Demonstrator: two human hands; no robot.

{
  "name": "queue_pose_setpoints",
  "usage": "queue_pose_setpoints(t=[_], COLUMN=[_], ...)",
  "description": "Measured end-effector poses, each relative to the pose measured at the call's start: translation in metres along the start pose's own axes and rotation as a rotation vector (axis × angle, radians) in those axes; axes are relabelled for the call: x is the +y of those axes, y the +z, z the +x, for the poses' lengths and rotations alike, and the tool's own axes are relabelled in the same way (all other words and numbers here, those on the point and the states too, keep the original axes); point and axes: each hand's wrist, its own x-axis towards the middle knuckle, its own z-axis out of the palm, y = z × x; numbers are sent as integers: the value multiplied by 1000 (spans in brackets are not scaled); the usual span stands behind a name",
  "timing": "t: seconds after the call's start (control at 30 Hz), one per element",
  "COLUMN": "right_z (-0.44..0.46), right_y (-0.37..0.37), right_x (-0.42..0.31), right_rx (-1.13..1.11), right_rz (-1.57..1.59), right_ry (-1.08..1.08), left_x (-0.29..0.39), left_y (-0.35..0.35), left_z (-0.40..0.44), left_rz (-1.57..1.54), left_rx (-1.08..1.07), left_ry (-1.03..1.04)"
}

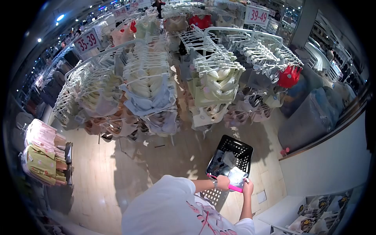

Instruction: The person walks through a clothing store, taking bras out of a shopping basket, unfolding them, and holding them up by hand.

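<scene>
Below me is a black shopping basket [246,154] with holes in its sides and a pink handle [235,188]. Dark and grey items in clear wrapping [228,158] lie inside. A white item [236,176], perhaps a wrapped garment, is between my hands over the basket. My left hand [223,182], with a watch on its wrist, is closed at the white item's left edge, right by the pink handle. At the right edge, my right hand [248,187] pinches the item near the handle's other end. The fingertips are small and partly hidden.
Racks of bras on white hangers [147,84] and more green ones [217,84] stand ahead. Pink and green clothes [41,156] hang at left. Large wrapped bags [309,117] lean by a white partition [325,156] at right. Packaged goods [323,207] fill a lower-right shelf.
</scene>
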Motion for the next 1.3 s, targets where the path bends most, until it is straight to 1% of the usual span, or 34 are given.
queue_pose_setpoints(t=[0.03,0.1,0.17,0.33,0.4,0.5,0.57,0.63,0.67,0.77,0.8,0.9,0.97,1.03,1.07,1.17,1.2,1.27,1.3], right_z=[0,-6,-10,-37,-51,-74,-89,-104,-112,-146,-156,-185,-204,-226,-233,-256,-269,-289,-290], right_y=[2,7,9,21,22,27,31,40,41,56,63,78,89,102,107,117,121,128,134], right_x=[-1,-8,-19,-14,-13,-9,0,8,12,1,6,-12,-24,-33,-33,-33,-34,-24,-21], right_rx=[-22,-106,-112,5,59,60,99,125,61,167,199,222,262,286,289,310,319,318,318], right_rz=[64,-5,-61,6,5,-18,-8,37,79,136,131,98,163,208,219,222,223,287,326], right_ry=[30,54,75,97,95,196,175,142,220,213,206,313,331,346,348,335,333,409,435], left_x=[-4,-10,-14,-20,-21,-18,-17,-15,-16,-27,-30,-45,-54,-59,-64,-60,-63,-62,-65], left_y=[2,1,-3,-4,9,14,17,1,6,18,12,-27,-41,-31,-2,-29,-15,2,-2], left_z=[-4,-11,-15,-30,-33,-46,-52,-73,-79,-96,-107,-146,-163,-172,-163,-191,-192,-199,-201], left_rz=[-7,-27,-64,-74,-67,-78,-105,-143,-139,-83,-106,-151,-144,-134,-90,-42,-32,-1,14], left_rx=[8,23,16,-46,-52,-37,-91,-137,-115,-170,-158,-69,-80,-113,-184,-351,-351,-346,-332], left_ry=[-4,-8,-9,73,118,152,198,212,232,309,315,413,456,484,508,456,476,530,548])
